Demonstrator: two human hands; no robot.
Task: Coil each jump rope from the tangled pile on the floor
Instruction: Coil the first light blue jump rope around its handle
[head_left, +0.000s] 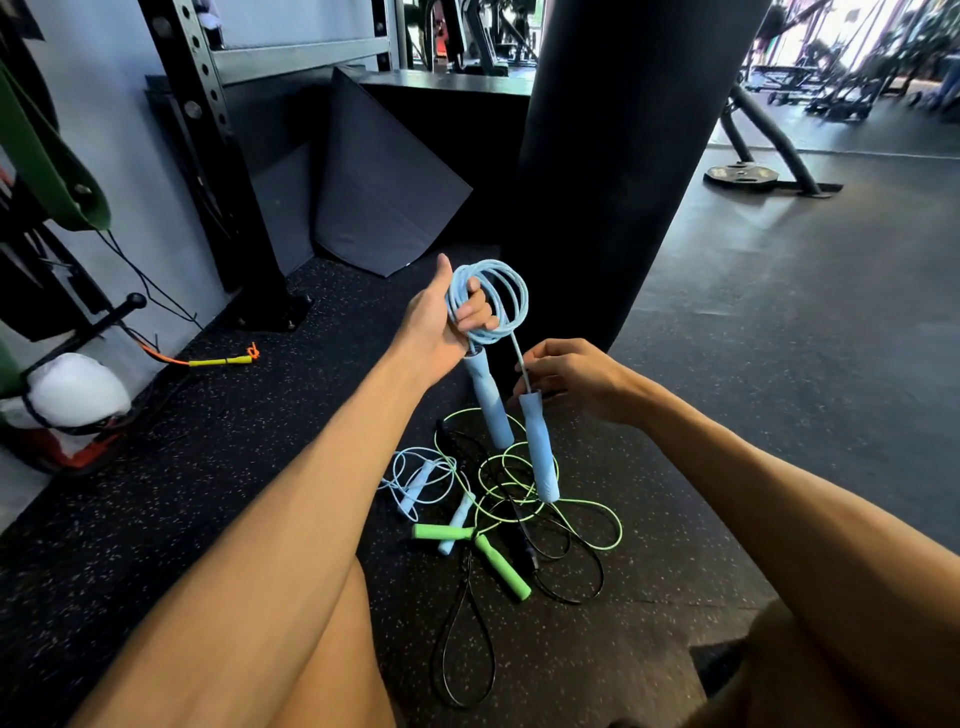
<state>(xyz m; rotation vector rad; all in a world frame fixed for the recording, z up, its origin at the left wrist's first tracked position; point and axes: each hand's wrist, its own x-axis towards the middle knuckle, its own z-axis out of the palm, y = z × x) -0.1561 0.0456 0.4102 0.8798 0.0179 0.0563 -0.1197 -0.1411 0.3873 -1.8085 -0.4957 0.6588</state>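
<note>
Left hand (441, 319) in front of the punching bag (613, 156): fingers curled through the coiled light blue jump rope (511, 291), thumb sticking up, first blue handle (488, 405) hanging below our palm. Right hand (571, 376) pinches the cord just above the second blue handle (540, 452), which dangles over the tangled pile (498, 519) at the bag's base: green rope (501, 566), black rope (527, 551), thinner pale blue rope (415, 486), all intertwined
</note>
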